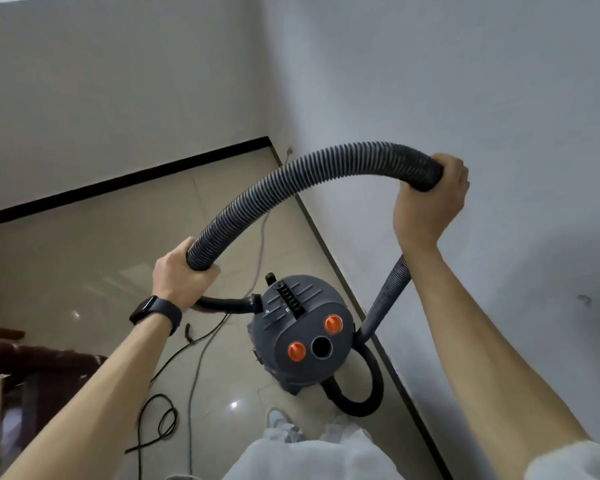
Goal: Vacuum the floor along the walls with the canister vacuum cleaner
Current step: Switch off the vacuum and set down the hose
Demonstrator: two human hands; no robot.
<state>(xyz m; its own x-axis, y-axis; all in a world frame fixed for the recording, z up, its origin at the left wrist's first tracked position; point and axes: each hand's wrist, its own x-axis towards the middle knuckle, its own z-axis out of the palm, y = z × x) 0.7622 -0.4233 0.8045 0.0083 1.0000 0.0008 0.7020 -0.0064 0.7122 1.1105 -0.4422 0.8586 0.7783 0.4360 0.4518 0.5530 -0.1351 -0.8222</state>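
We hold the hose [291, 174] arched between left grip [184, 275] and right grip [430, 199], both wrapped round it | canister [302, 327] on floor [84, 271] below grips, beside wall [465, 81] | vacuuming seemingly not started.

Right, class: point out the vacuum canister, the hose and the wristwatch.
vacuum canister [312, 306]: head view, grey top lid.
hose [291, 173]: head view, ribbed top of the arch.
wristwatch [142, 310]: head view, dark watch face.
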